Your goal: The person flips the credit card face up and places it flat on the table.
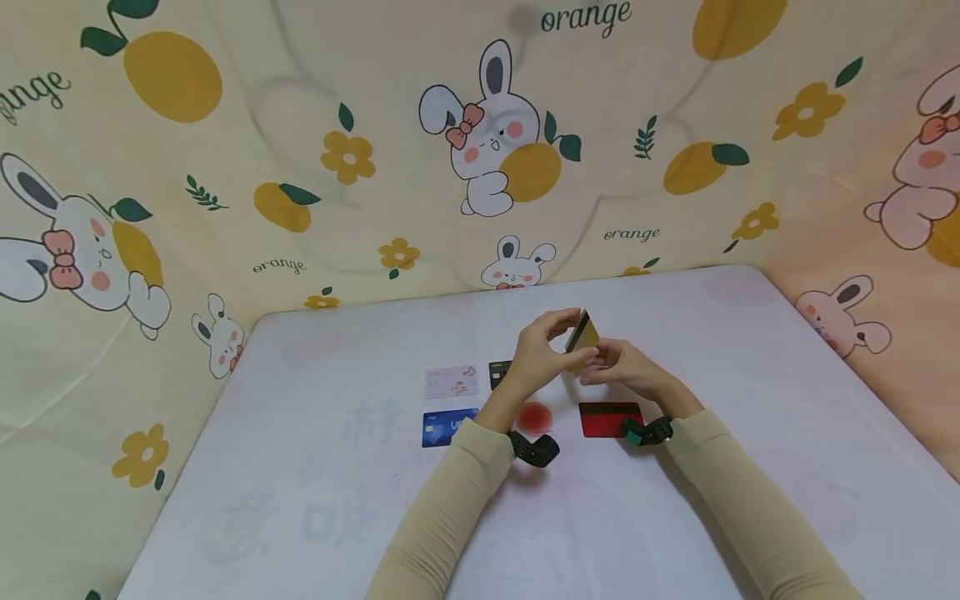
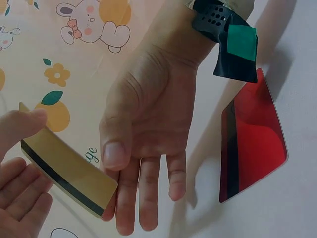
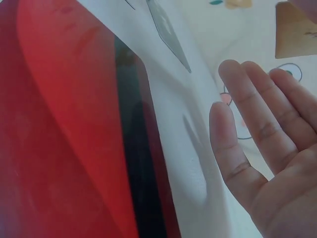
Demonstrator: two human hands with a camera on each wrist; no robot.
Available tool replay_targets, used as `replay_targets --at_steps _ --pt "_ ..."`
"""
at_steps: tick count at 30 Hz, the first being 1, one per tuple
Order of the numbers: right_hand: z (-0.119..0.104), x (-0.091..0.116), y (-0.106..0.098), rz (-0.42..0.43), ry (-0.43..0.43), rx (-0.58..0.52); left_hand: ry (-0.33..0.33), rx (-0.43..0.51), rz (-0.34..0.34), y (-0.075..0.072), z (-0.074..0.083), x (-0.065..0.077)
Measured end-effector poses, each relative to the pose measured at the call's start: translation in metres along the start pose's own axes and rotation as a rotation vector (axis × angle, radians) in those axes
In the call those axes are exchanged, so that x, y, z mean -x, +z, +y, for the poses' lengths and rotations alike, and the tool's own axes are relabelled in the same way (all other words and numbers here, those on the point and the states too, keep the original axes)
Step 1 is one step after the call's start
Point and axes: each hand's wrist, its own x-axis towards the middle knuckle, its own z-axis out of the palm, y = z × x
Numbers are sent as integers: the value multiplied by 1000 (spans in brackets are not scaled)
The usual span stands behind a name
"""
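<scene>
My left hand (image 1: 536, 354) holds a gold bank card (image 1: 586, 333) with a dark stripe, raised and tilted over the table. In the left wrist view, its thumb (image 2: 34, 121) lies on the card's edge, with other fingers behind. My right hand (image 1: 630, 367) is beside the card's lower end. Its index finger is at the card's corner, the thumb stands just above it, and the other fingers extend fairly straight. A red card (image 1: 600, 420) with a black stripe lies on the table below the right hand, partly covered by the wrist camera in the head view.
Left of the hands lie a pink card (image 1: 451, 382), a blue card (image 1: 442, 427) and a black card (image 1: 497, 374) partly hidden by the left hand. A red round spot (image 1: 534, 418) is by the left wrist. Patterned cloth (image 1: 360, 233) rises behind the white table (image 1: 315, 450).
</scene>
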Motion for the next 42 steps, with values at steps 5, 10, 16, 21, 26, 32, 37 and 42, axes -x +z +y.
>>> replay_targets --at_steps 5,10,16,21,26,32,37,42 --pt "1 -1 1 -27 -24 -38 -8 15 0 0 3 1" --pt "2 -5 3 -59 -68 -74 -30 29 -1 0 5 2" --pt "1 -6 5 -40 -37 -58 -28 36 -5 -1 3 1" --pt "-1 -3 4 16 12 4 -20 36 -7 -2 2 2" --pt "0 -2 4 16 8 0 -24 32 -8 -3 0 3" --pt "3 -3 3 -13 -16 -9 -28 39 -6 -4 -1 3" --pt "3 -3 2 -43 -23 -5 -27 27 -13 -5 -2 3" --pt "-1 -1 1 -40 -1 15 -21 33 -9 -5 -4 3"
